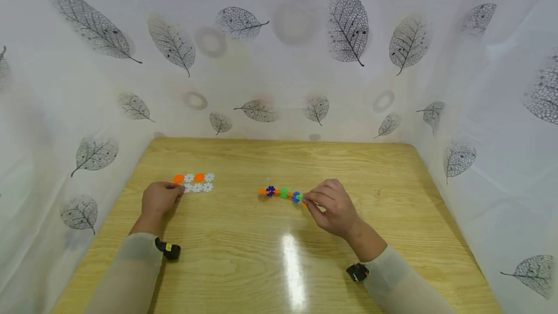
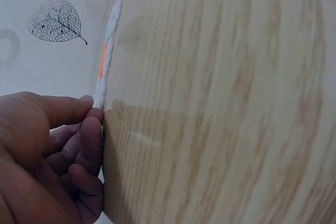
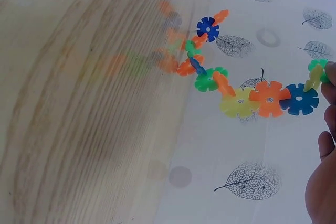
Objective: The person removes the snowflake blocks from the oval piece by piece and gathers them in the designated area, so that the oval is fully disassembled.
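My left hand point(image 1: 160, 198) is at the front left corner of two rows of flat, notched snowflake discs on the table. Its thumb and curled fingers pinch a white snowflake disc at the near end, mostly hidden by the fingertips. The other white discs point(image 1: 208, 187) and orange discs point(image 1: 199, 177) lie beside it. Right of the table's middle, my right hand point(image 1: 333, 207) pinches the green end of a snowflake-disc chain point(image 3: 270, 99). Orange, blue, green and yellow pieces are slotted together in it. The chain hangs in a curve from the fingers, its far end bending upward.
A wooden table point(image 1: 235, 256) lies under both hands, with a bright reflection near its front. White curtains point(image 1: 279, 71) printed with grey leaves surround the back and sides. Each wrist wears a small black camera point(image 1: 171, 251).
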Demonstrator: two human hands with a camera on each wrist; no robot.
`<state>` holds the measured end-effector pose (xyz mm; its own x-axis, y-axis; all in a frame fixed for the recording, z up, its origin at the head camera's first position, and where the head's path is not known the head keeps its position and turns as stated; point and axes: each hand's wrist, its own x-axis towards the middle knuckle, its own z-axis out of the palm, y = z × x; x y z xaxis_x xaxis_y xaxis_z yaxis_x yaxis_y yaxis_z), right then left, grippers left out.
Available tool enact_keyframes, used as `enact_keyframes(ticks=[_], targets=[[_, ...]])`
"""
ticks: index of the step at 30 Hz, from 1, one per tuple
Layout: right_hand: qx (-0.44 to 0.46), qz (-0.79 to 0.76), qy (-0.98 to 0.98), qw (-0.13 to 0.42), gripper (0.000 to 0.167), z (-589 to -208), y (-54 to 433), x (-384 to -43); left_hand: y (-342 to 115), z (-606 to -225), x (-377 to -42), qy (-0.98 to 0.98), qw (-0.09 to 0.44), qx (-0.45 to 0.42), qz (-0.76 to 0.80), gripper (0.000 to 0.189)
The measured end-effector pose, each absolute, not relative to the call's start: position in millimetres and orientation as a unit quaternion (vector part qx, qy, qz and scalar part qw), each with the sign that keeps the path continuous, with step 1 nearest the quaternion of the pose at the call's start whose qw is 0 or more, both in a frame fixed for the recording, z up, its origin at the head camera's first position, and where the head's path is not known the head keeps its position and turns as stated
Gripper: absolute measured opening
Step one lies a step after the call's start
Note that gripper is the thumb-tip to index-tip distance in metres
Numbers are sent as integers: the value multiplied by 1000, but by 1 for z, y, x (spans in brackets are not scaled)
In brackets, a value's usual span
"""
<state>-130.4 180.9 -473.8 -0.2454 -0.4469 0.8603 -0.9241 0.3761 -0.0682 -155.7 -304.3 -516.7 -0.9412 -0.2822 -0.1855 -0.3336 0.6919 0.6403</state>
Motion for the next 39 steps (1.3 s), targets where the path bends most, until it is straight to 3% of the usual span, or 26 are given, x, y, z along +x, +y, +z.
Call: enact_keyframes(ticks=[10, 21, 39], targets=[[470, 299, -729, 397, 9, -473, 181, -130, -297, -512, -152, 915, 30, -161, 369, 48], [465, 304, -730, 397, 7, -474, 182, -130, -261, -493, -153, 896, 12, -70, 439, 43], [467, 306, -723, 407, 16, -471, 181, -129, -187, -463, -141, 856, 58, 45, 513, 36]])
